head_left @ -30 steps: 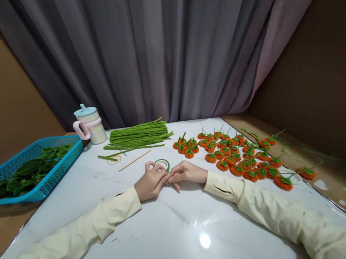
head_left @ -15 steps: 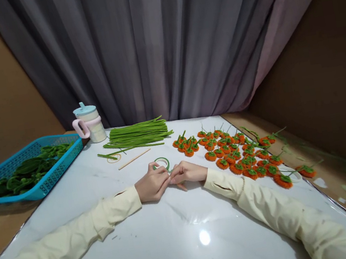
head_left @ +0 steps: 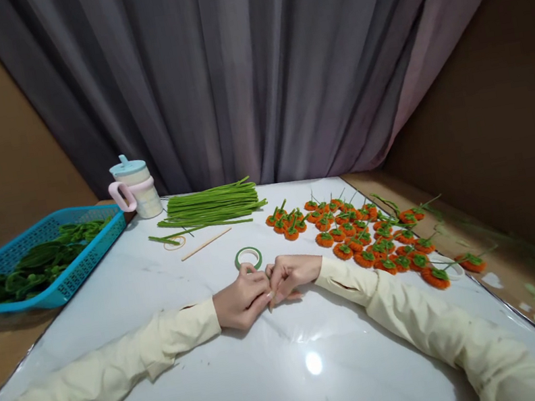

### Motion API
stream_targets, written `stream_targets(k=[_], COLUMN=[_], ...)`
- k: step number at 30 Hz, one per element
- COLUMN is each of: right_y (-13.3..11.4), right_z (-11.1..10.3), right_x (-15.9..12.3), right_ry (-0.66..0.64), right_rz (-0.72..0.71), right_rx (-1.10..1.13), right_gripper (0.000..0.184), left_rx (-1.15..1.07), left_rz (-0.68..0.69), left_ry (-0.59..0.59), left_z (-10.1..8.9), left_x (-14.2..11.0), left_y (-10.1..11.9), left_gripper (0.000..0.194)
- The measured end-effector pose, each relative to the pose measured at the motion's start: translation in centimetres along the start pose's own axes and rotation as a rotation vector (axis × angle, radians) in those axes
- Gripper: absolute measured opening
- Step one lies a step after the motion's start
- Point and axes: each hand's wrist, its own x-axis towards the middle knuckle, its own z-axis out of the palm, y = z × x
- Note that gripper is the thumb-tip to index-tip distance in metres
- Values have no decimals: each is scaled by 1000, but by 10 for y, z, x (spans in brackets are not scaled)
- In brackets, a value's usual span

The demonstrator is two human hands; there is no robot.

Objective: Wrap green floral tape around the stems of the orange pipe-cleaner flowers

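My left hand (head_left: 245, 298) and my right hand (head_left: 290, 275) meet over the middle of the white table, fingertips touching. Both are closed in a pinch, and whatever lies between the fingers is hidden or too small to make out. Just behind my left hand is a roll of green tape (head_left: 258, 254), its white core showing. Farther back lie a thin wooden stick (head_left: 206, 244) and a tan rubber band (head_left: 181, 242). Beyond them rests a pile of green fuzzy stems (head_left: 211, 204).
Many orange fuzzy pumpkins (head_left: 342, 251) with green tops cover the table's right side. At the left stands a blue basket (head_left: 68, 283) of green leaf pieces. A lidded cup (head_left: 146, 197) with a pink handle is at the back left, before a grey curtain (head_left: 227, 84).
My hands have shifted slightly nearer to me, still pinched together. More of the tape roll now shows behind my left hand. The right-hand fingers are more curled.
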Motion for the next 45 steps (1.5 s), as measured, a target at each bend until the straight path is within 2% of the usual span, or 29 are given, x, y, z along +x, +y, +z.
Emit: stream_targets(k=[5, 9, 12, 17, 22, 24, 26, 30, 37, 45], right_y=[0, 6, 9, 9, 10, 11, 11, 9, 2, 1], right_z=[-2, -5, -4, -2, -4, -5, -5, -4, -2, -2], right_x=[1, 2, 4, 5, 3, 1, -2, -6, -6, -7], right_ry=[-103, -116, -135, -94, -107, -125, -91, -10, 10, 12], right_rz=[-32, -59, -70, -89, -105, -125, -128, -38, 54, 63], right_rx=[-40, 32, 111, 176, 210, 160, 103, 145, 263, 292], right_gripper=[37, 35, 35, 35, 34, 34, 33, 44, 73, 62], left_rx=[-224, -821, -1048, -1164, -1258, -1292, -1320, -1347, -1359, -1323], left_rz=[-99, -396, -489, -515, -528, -522, -505, -479, -507, -513], left_ry=[6, -137, -203, -170, -67, 22, 148, 338, 380, 414], left_z=[-2, -6, -8, -8, -8, -10, -14, -18, -15, -14], left_x=[2, 4, 6, 8, 7, 6, 5, 6, 9, 7], left_y=[0, -5, -7, -6, -12, -17, -24, -31, -33, -39], left_gripper=[39, 39, 40, 37, 32, 34, 36, 35, 30, 26])
